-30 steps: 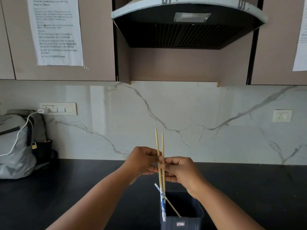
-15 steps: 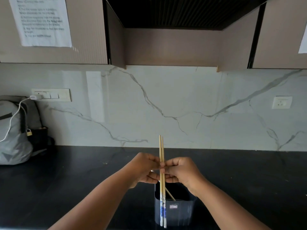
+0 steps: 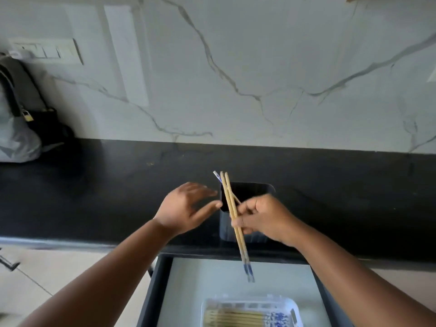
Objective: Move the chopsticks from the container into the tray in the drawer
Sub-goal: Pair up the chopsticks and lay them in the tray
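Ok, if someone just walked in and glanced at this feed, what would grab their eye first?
Probably the pair of chopsticks pinched in the right hand, slanting down over the dark container on the black counter toward the open drawer. Next, the left hand spread open and empty just beside them. Then the clear tray at the bottom of the drawer, already lined with chopsticks.
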Tool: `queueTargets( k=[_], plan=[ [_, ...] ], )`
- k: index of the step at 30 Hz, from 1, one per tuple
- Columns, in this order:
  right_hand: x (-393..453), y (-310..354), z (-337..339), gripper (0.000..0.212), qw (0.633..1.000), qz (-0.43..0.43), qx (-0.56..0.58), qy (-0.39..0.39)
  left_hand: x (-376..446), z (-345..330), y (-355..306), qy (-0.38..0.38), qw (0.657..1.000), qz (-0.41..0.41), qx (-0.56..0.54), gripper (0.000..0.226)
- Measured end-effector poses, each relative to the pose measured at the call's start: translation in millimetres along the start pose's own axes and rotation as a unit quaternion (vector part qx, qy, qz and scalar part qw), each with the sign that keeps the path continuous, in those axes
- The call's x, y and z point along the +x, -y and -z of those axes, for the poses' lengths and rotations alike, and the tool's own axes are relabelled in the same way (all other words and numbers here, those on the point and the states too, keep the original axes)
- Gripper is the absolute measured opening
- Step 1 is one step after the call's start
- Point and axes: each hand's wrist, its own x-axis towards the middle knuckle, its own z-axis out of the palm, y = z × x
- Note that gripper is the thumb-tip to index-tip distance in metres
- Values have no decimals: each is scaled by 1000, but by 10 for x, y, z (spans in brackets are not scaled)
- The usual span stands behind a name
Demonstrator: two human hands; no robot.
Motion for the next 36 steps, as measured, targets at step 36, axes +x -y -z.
queueTargets(
  k=[36],
  plan=[
    [-406,-2109,-912,31,856,-73,-464,217,-717,-967,1026,259,931,135,220,94]
  ],
)
